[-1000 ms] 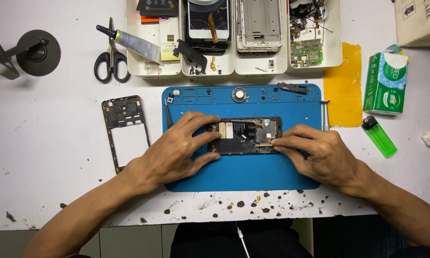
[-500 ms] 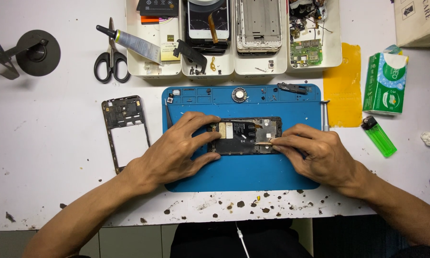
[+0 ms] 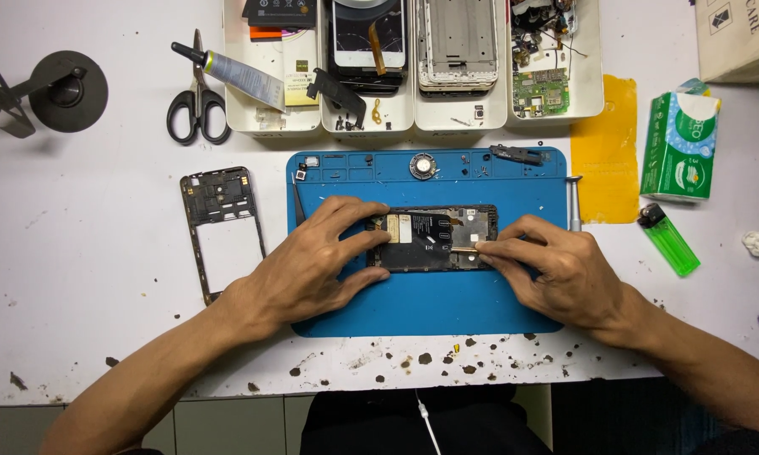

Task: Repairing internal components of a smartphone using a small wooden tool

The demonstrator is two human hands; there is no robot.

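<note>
An opened black phone (image 3: 434, 238) lies flat on a blue work mat (image 3: 430, 295), its insides facing up. My left hand (image 3: 312, 265) grips the phone's left end, fingers over its top and bottom edges. My right hand (image 3: 556, 274) rests at the phone's right end, its fingertips pinching a thin brass-coloured tool (image 3: 462, 249) whose tip touches the phone's inner parts. A round metal part (image 3: 423, 166) and small screws lie on the mat's upper strip.
A bare phone frame (image 3: 221, 223) lies left of the mat. Behind stand white trays (image 3: 270, 118) of phone parts, scissors (image 3: 196, 101), a glue tube (image 3: 232, 72) and a black stand (image 3: 63, 88). To the right are a yellow cloth (image 3: 607, 160), a green tissue pack (image 3: 678, 143), a green lighter (image 3: 668, 240) and a screwdriver (image 3: 574, 202).
My right hand's fingertips have shifted slightly along the phone's right part with the thin tool. My left hand keeps its hold.
</note>
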